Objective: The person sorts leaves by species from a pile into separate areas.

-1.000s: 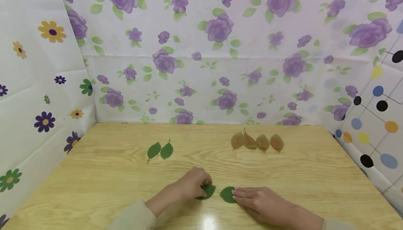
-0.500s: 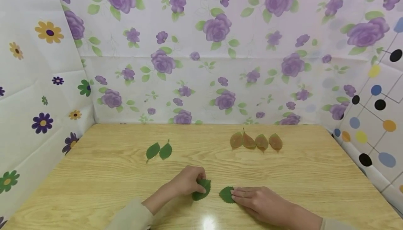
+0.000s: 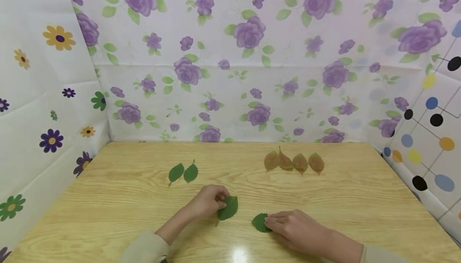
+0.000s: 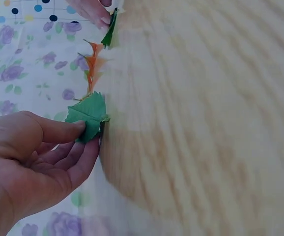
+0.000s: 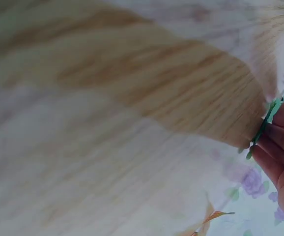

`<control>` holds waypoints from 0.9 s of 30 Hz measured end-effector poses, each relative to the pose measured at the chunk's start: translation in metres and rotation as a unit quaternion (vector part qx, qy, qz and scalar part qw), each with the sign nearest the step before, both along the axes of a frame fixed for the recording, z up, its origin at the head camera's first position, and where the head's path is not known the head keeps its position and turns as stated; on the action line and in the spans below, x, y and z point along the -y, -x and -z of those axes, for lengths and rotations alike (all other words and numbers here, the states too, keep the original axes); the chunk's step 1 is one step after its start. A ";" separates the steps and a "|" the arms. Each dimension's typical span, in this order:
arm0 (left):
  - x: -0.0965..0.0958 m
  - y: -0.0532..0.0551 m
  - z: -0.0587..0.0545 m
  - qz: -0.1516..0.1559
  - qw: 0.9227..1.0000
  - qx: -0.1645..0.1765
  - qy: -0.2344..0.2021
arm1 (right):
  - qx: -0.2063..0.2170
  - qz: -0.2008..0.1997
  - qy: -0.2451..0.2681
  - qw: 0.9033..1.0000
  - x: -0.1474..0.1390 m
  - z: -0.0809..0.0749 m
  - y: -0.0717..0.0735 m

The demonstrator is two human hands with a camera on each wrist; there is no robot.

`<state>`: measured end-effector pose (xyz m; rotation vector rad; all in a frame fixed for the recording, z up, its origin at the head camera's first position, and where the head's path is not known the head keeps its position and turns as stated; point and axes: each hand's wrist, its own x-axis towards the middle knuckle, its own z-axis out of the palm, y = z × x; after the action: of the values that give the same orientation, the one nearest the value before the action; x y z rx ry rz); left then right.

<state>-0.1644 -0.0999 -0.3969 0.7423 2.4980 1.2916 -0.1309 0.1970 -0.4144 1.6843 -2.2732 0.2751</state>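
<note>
My left hand [image 3: 208, 201] pinches a green leaf [image 3: 228, 208] between thumb and fingers, its stem pointing down toward the table. In the left wrist view that leaf's toothed edge shows, with the thumb [image 4: 66, 130] laid across its face. To the right, my right hand [image 3: 300, 231] has its fingertips on the stem-side end of another green leaf [image 3: 259, 223], whose tip points left. From the right wrist camera this second leaf [image 5: 264, 127] appears nearly edge-on against the thumb and fingers.
Two green leaves, a left one [image 3: 176, 172] and a right one [image 3: 191, 172], lie farther back on the wooden table [image 3: 126, 207]. A row of several reddish-brown leaves [image 3: 300, 163] lies at the back right. Flowered cloth [image 3: 223, 95] stands behind the table.
My left hand has lifted its leaf and drawn it back to the left and away, turning it more upright. The right hand stays at its leaf, its fingers bending slightly more.
</note>
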 end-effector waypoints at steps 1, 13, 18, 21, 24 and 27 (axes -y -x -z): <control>0.001 0.001 0.000 0.000 1.000 0.007 -0.003 | 0.000 0.002 0.002 1.000 0.000 0.000 0.000; 0.008 0.010 0.004 -0.046 0.997 0.030 -0.051 | -0.030 0.004 -0.048 0.998 0.000 -0.005 -0.001; 0.013 0.017 0.009 -0.102 0.993 0.012 -0.058 | -0.035 0.000 -0.053 0.998 0.000 -0.005 -0.002; 0.016 0.020 0.010 -0.127 0.990 0.010 -0.061 | -0.041 0.002 -0.061 0.997 0.000 -0.004 -0.002; 0.018 0.023 0.011 -0.140 0.989 -0.005 -0.050 | -0.046 0.006 -0.069 0.997 -0.001 -0.004 -0.002; 0.022 0.029 0.012 -0.149 0.988 -0.022 -0.038 | -0.048 0.007 -0.073 0.996 -0.001 -0.004 -0.002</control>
<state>-0.1931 -0.1218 -0.4089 0.4252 2.6855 1.4887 -0.1288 0.1980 -0.4107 1.7108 -2.2812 0.0236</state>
